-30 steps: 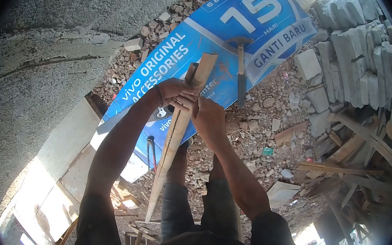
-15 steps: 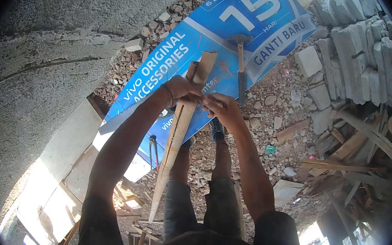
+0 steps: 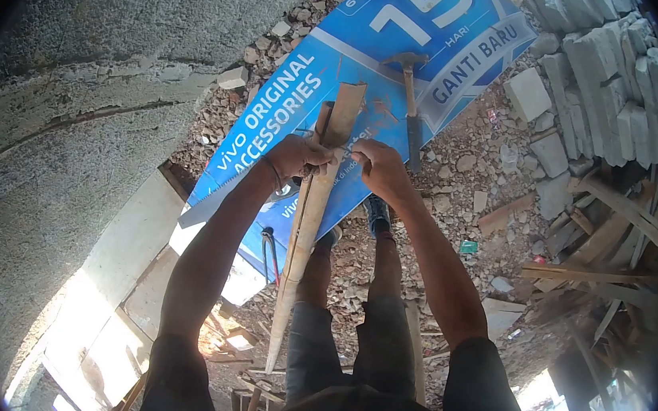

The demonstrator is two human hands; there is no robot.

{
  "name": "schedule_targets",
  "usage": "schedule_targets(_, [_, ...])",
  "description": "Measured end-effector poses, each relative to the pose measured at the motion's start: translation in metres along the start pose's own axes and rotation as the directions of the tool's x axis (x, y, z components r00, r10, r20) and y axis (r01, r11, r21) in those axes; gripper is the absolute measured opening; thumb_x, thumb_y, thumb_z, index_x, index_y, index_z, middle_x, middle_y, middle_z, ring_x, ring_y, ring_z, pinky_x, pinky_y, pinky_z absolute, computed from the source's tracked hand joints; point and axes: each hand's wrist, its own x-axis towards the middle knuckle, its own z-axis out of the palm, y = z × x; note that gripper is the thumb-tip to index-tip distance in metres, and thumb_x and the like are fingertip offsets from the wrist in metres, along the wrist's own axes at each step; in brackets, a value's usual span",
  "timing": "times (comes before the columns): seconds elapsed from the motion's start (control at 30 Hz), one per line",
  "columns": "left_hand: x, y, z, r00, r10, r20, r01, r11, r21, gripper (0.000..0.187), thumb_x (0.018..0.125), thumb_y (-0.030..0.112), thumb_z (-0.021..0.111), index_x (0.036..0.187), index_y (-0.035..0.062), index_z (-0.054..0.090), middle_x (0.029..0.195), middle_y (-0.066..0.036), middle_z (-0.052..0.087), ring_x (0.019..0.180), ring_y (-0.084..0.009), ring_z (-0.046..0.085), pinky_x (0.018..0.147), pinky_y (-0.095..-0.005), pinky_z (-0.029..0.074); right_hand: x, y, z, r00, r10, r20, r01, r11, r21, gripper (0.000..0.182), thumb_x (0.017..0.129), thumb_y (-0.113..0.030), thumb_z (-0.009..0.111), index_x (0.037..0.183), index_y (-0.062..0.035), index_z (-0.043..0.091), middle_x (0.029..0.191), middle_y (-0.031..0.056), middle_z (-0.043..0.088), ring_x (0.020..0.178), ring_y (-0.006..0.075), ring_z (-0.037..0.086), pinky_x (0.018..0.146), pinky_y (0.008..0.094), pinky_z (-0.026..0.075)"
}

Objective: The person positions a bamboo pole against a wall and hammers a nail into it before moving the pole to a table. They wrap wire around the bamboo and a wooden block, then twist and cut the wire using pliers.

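Note:
A long split bamboo or wooden pole point(image 3: 309, 223) runs from over the blue sign down toward my legs, with a thinner round piece point(image 3: 324, 117) alongside its upper end. My left hand point(image 3: 298, 159) is closed against the left side of the two pieces, a dark band on its wrist. On the other side, my right hand point(image 3: 381, 168) is closed in a pinch, slightly apart from the pole. Whatever the fingers of either hand grip is too small or hidden to make out.
Under the pole lies a blue printed sign point(image 3: 286, 81) bearing a hammer point(image 3: 413, 118), a saw blade point(image 3: 207, 202) and pincers point(image 3: 269, 254). Rubble point(image 3: 461, 167) covers the ground. Stacked grey slabs point(image 3: 598, 89) and scrap wood point(image 3: 623, 228) are at right, a rough wall point(image 3: 103, 61) at left.
My hands, close together on the pole before, are now apart: the right has moved right and up, the left slightly leftward relative to the pole. The whole view has shifted a little.

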Motion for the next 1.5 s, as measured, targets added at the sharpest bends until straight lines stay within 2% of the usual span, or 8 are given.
schedule_targets(0.47, [-0.015, -0.017, 0.033, 0.973, -0.07, -0.221, -0.08, 0.792, -0.605, 0.047, 0.095, 0.043, 0.055, 0.095, -0.0009, 0.07, 0.068, -0.003, 0.062, 0.055, -0.0106, 0.054, 0.053, -0.0258, 0.044, -0.015, -0.025, -0.009, 0.971, 0.143, 0.192, -0.133, 0.989, -0.061, 0.041, 0.089, -0.019, 0.065, 0.123, -0.0009, 0.054, 0.111, 0.0219, 0.064, 0.105, 0.0381, 0.062, 0.089, 0.0433, 0.048])
schedule_targets(0.53, [-0.016, -0.005, 0.037, 0.952, -0.095, -0.29, -0.109, 0.781, -0.615, 0.049, 0.095, 0.044, 0.053, 0.097, -0.0027, 0.069, 0.066, -0.003, 0.061, 0.051, -0.0111, 0.053, 0.051, -0.0261, 0.043, -0.015, -0.036, -0.008, 0.914, 0.404, 0.038, -0.393, 0.859, 0.329, 0.039, 0.089, -0.017, 0.065, 0.123, -0.0022, 0.055, 0.113, 0.0209, 0.064, 0.11, 0.0358, 0.061, 0.092, 0.0432, 0.046])
schedule_targets(0.67, [-0.005, 0.021, 0.046, 0.753, 0.133, -0.645, -0.224, 0.973, -0.061, 0.054, 0.095, 0.045, 0.054, 0.075, -0.002, 0.071, 0.059, -0.009, 0.065, 0.05, -0.0147, 0.06, 0.048, -0.0319, 0.047, -0.003, -0.067, -0.026, 0.888, 0.432, -0.157, -0.346, 0.853, 0.391, 0.044, 0.088, -0.013, 0.068, 0.128, -0.0076, 0.052, 0.117, 0.0176, 0.062, 0.104, 0.0309, 0.063, 0.084, 0.0388, 0.052])
schedule_targets(0.73, [0.006, 0.021, 0.043, 0.699, 0.235, -0.675, -0.168, 0.972, 0.164, 0.054, 0.094, 0.045, 0.055, 0.072, -0.0023, 0.07, 0.057, -0.011, 0.065, 0.052, -0.0165, 0.062, 0.051, -0.0328, 0.049, 0.004, -0.083, -0.03, 0.901, -0.165, -0.4, 0.154, 0.986, -0.059, 0.052, 0.082, -0.013, 0.073, 0.129, -0.0096, 0.052, 0.129, 0.0147, 0.055, 0.119, 0.03, 0.053, 0.095, 0.0441, 0.046])
schedule_targets(0.9, [0.03, 0.046, 0.021, 0.454, 0.818, -0.352, -0.238, 0.492, 0.837, 0.042, 0.088, 0.036, 0.061, 0.071, -0.0015, 0.07, 0.06, -0.014, 0.065, 0.056, -0.0249, 0.065, 0.059, -0.0373, 0.054, 0.053, -0.094, -0.044, 0.831, -0.552, -0.071, 0.367, 0.639, -0.676, 0.039, 0.083, -0.013, 0.068, 0.122, -0.0148, 0.06, 0.125, 0.0084, 0.059, 0.133, 0.0287, 0.038, 0.103, 0.0581, 0.033])
schedule_targets(0.93, [0.014, 0.074, 0.028, 0.628, 0.57, -0.53, -0.346, 0.815, 0.465, 0.037, 0.085, 0.031, 0.063, 0.072, -0.0039, 0.068, 0.061, -0.014, 0.065, 0.054, -0.0229, 0.064, 0.058, -0.0386, 0.054, 0.07, -0.081, -0.042, 0.834, -0.543, -0.099, 0.344, 0.65, -0.677, 0.036, 0.085, -0.014, 0.067, 0.12, -0.0175, 0.062, 0.125, 0.0068, 0.059, 0.136, 0.027, 0.035, 0.104, 0.061, 0.031])
schedule_targets(1.13, [0.016, 0.154, 0.022, 0.87, 0.386, -0.306, -0.329, 0.918, 0.221, 0.034, 0.088, 0.033, 0.068, 0.072, 0.0031, 0.07, 0.057, 0.003, 0.048, 0.047, -0.0057, 0.038, 0.044, -0.0243, 0.033, 0.137, -0.014, -0.071, 0.912, -0.4, -0.087, 0.345, 0.865, -0.364, 0.022, 0.09, -0.017, 0.063, 0.112, -0.0173, 0.067, 0.125, 0.0073, 0.061, 0.128, 0.0236, 0.048, 0.109, 0.0595, 0.028])
schedule_targets(1.5, [-0.001, 0.155, -0.003, 0.887, 0.409, -0.212, -0.434, 0.897, -0.087, 0.029, 0.095, 0.035, 0.06, 0.079, 0.0115, 0.061, 0.066, 0.006, 0.045, 0.057, -0.0061, 0.036, 0.056, -0.0224, 0.034, 0.14, -0.053, -0.104, 0.982, -0.185, -0.048, 0.183, 0.982, -0.047, 0.021, 0.093, -0.021, 0.06, 0.105, -0.0041, 0.066, 0.089, 0.0136, 0.07, 0.081, 0.0261, 0.068, 0.07, 0.0352, 0.051])
